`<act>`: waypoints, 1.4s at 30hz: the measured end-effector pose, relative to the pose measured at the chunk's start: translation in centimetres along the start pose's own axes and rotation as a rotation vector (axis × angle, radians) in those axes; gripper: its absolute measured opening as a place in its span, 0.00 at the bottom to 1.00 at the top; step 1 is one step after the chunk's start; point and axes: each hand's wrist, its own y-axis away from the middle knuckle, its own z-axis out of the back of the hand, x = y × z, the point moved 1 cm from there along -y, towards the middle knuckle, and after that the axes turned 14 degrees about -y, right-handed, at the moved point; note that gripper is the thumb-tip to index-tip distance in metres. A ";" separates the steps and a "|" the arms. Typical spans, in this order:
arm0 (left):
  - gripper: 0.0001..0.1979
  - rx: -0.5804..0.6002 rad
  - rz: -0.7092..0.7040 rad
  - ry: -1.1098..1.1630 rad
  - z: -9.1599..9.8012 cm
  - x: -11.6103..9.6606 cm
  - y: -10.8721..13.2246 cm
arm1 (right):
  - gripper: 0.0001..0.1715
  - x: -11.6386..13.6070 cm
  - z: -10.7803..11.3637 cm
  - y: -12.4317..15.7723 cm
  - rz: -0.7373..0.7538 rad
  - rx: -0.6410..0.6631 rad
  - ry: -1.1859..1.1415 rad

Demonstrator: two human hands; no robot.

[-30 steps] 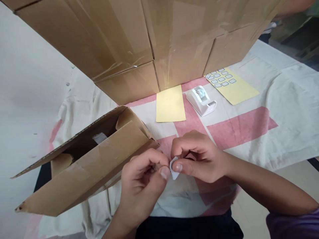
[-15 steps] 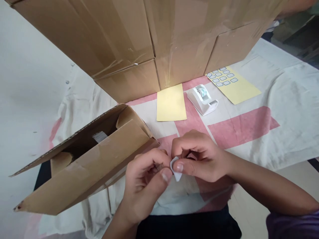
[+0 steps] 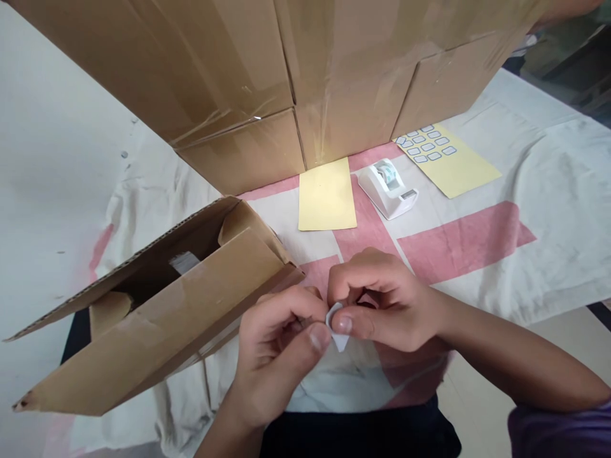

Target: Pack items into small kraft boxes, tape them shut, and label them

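Note:
A small whitish piece, like paper or a sticker, is pinched between my hands above the lower middle of the cloth. My left hand holds its left edge between thumb and forefinger. On the other side, my right hand grips it with the thumb on its face and the forefinger bent behind. Beyond my hands lies a plain yellow sheet. To its right stands a white tape dispenser. Another yellow sheet carries rows of small blue-edged stickers.
An open cardboard box stands tilted at the left, beside my left hand. Taped cardboard boxes line the back. A white and pink cloth covers the table. Part of another person's arm shows at the top right.
The view has shifted slightly, with the open box a little farther left in it. Both hands keep nearly the same pinch on the small piece.

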 end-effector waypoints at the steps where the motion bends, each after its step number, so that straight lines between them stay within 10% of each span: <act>1: 0.10 0.002 -0.002 -0.009 0.0 0.0 0.0 | 0.17 0.0 0.0 0.0 -0.011 0.005 -0.022; 15: 0.07 0.113 -0.087 0.113 0.1 0.3 -0.2 | 0.17 -0.1 0.1 0.0 -0.062 0.027 -0.148; 23: 0.05 0.068 -0.045 0.040 0.4 0.2 -0.2 | 0.03 0.0 0.3 -0.4 0.315 0.054 0.160; 42: 0.09 0.086 0.016 0.185 -0.2 0.1 -0.6 | 0.11 0.2 0.8 0.7 0.384 0.137 0.672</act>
